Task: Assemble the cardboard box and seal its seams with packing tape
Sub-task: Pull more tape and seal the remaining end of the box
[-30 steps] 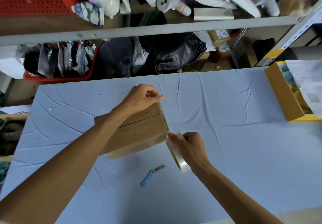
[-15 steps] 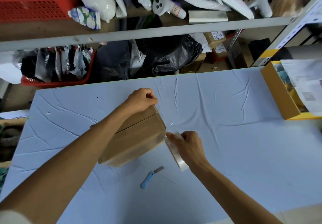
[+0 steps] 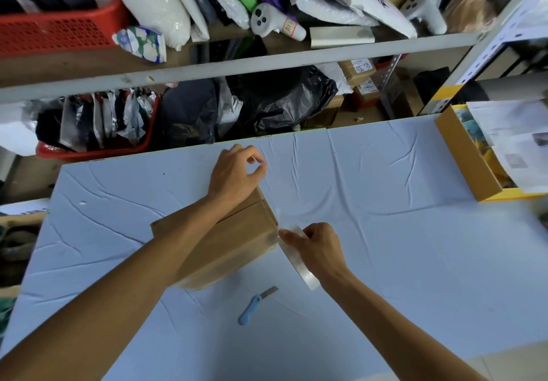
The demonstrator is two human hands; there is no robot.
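**The clear tape is pulled out longer, past the end of the box.**

The left hand has lifted off the far edge of the cardboard box and now sits a little beyond its far corner. It seems to draw a tape strip out from the tape roll, so the end seam can probably be covered next. The left thumb and first finger pinch together on the strip's end, which is hard to see because it is clear. The right hand curls around the roll, just beside the box's near right corner. The box lies closed on the blue table, partly under the left arm. A small blue knife lies near it.
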